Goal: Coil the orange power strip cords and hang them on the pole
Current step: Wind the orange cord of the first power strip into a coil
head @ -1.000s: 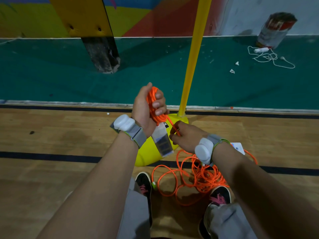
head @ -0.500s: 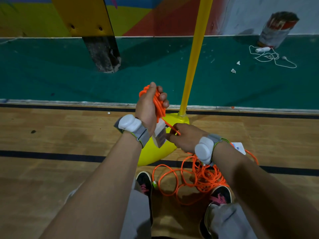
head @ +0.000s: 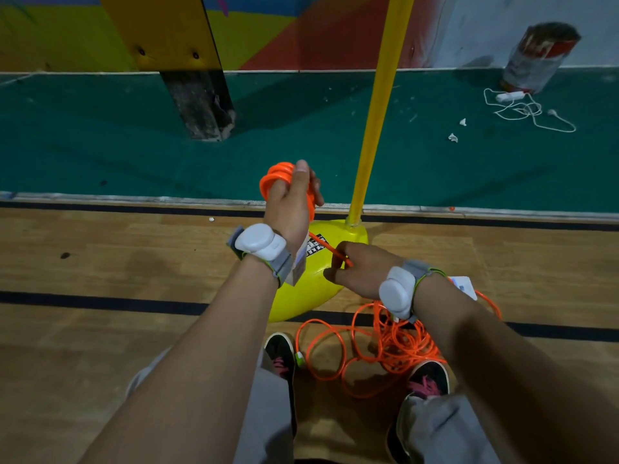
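My left hand is raised in front of me, with several turns of orange cord wound around it; a white power strip block hangs below its wrist. A taut strand runs down to my right hand, which pinches the cord beside the yellow base. The loose rest of the orange cord lies tangled on the wood floor between my shoes. The yellow pole rises from the base just right of my left hand.
A second white block lies on the floor behind my right wrist. A white power strip with cord and a wrapped can sit far right on the green mat. A yellow and dark post stands at back left.
My left hand has rolled over, palm turning away, laying another turn of cord around it. My right hand has stayed near the base, feeding the strand.
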A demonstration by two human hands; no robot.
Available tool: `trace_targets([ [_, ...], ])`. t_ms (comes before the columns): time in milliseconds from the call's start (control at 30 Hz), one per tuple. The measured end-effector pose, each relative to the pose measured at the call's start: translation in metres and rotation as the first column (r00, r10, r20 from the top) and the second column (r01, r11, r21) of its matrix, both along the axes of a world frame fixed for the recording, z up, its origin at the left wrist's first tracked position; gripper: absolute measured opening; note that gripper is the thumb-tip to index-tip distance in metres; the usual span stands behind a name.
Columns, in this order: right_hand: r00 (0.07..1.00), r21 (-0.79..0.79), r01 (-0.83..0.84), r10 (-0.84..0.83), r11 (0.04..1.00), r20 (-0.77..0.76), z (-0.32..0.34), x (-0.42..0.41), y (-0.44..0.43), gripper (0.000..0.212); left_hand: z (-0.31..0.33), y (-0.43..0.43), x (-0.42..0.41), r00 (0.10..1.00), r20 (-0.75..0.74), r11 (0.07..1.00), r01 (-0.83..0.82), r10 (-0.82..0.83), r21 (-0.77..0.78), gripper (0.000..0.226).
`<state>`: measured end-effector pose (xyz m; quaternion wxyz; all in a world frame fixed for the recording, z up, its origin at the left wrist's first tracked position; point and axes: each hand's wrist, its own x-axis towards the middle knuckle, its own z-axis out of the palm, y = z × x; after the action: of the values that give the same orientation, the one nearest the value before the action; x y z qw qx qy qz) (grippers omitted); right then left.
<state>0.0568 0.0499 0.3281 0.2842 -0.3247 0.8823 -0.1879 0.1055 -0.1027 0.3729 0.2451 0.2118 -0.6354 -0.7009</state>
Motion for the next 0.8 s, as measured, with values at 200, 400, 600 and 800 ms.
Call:
trace_targets([
  [200,0.996,0.021,0.005,-0.007,1.000,0.089,0.002,-0.001,0.001,0.042,-0.003,0.000,-0.001,0.999,0.030,0.993,-0.025,0.028,-0.113,0.045],
  [400,0.993,0.058,-0.007,0.000,0.998,0.119,0.005,0.001,0.003,0.039,-0.009,-0.002,-0.001,0.996,0.078,0.964,-0.015,0.037,-0.264,0.054],
  [600,0.998,0.089,0.003,-0.008,0.996,0.055,0.014,0.005,0.003,0.044,-0.013,-0.005,0.000,0.995,0.056,0.927,-0.055,0.081,-0.372,0.056],
  [800,0.997,0.046,0.036,-0.040,0.998,0.074,0.011,0.002,0.004,0.041,-0.014,-0.006,0.000,0.991,0.063,0.910,-0.083,0.119,-0.406,0.048],
])
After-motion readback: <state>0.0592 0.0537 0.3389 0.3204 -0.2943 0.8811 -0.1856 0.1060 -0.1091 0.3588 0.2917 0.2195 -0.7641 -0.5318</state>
